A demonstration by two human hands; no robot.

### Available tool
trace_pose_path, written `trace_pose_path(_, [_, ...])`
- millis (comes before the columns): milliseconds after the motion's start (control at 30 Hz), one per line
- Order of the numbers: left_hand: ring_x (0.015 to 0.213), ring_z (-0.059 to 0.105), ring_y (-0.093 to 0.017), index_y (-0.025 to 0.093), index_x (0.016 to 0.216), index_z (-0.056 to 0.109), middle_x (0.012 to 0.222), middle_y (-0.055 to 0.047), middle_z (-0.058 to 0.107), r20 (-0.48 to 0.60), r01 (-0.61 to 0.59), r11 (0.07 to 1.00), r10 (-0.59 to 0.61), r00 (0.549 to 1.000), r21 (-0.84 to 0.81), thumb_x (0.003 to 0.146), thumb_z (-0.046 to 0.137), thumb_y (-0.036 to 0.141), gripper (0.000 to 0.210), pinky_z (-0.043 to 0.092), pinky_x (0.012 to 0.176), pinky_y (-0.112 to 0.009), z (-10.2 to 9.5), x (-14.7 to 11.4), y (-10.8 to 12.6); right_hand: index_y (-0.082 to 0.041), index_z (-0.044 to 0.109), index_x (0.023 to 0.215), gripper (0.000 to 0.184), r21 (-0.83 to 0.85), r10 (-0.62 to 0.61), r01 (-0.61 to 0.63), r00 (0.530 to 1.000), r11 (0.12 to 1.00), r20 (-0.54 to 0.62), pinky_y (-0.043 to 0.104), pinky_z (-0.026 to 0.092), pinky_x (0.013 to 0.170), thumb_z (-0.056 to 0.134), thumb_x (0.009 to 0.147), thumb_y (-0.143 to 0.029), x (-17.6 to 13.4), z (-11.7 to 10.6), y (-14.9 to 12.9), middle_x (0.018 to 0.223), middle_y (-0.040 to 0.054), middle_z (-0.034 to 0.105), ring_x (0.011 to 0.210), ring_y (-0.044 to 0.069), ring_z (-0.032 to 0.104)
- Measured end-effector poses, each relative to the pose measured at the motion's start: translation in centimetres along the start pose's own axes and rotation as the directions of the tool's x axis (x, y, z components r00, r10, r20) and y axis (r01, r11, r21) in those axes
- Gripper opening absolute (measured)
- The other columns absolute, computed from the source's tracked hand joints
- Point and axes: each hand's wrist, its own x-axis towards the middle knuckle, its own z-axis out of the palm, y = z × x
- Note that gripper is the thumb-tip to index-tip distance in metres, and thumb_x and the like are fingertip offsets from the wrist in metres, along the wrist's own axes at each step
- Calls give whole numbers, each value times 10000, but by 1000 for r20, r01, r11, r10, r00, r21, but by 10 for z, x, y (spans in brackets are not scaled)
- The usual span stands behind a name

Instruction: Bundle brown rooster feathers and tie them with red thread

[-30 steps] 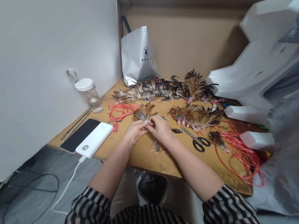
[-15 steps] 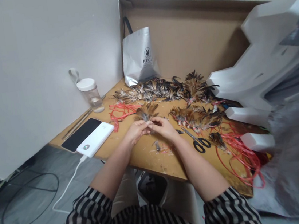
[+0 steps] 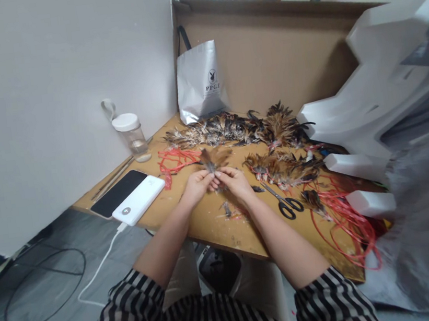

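Observation:
Between my two hands, over the front middle of the table, a small bunch of brown and grey feathers (image 3: 216,157) fans out away from me. My left hand (image 3: 199,186) pinches its base from the left, and my right hand (image 3: 235,181) pinches it from the right, with the fingertips of both nearly touching. The quill ends are mostly hidden by the fingers. Just right of my right hand lie black-handled scissors (image 3: 285,204), partly spread. Loose fluff and feather scraps (image 3: 227,210) lie on the tabletop below the hands.
Feather piles (image 3: 226,128) line the table's back, with tied bunches (image 3: 282,167) nearer. Red plastic strips (image 3: 178,158) lie left, and a red tangle (image 3: 348,216) right. A phone (image 3: 119,193), power bank (image 3: 138,199), bottle (image 3: 132,137), silver bag (image 3: 198,81) and white foam (image 3: 383,59) surround the work area.
The feather bunch has turned and now leans more to the right. My right hand's fingers have straightened somewhat, while both hands keep hold of the bunch's base.

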Motion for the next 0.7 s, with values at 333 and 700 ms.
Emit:
trace_pose_path(333, [491,521,-40,113,817,605,639,-8,609,-543,-307,911,116,831,-275,664,661,309,255,380,461,-145,-52,-21,45,-214,649,926,230,-718,-290,484,875,500,388,316,381,811,442,825,-228,27,49,-12,968,68,600,903,180,520])
trace_pose_path(700, [485,517,-42,109,806,596,640,-13,602,-551,-361,898,174,816,-251,681,649,319,250,386,448,-145,-64,-30,68,-154,653,847,238,-761,-294,630,764,153,574,380,341,789,419,833,-197,56,112,-4,902,115,589,890,235,481])
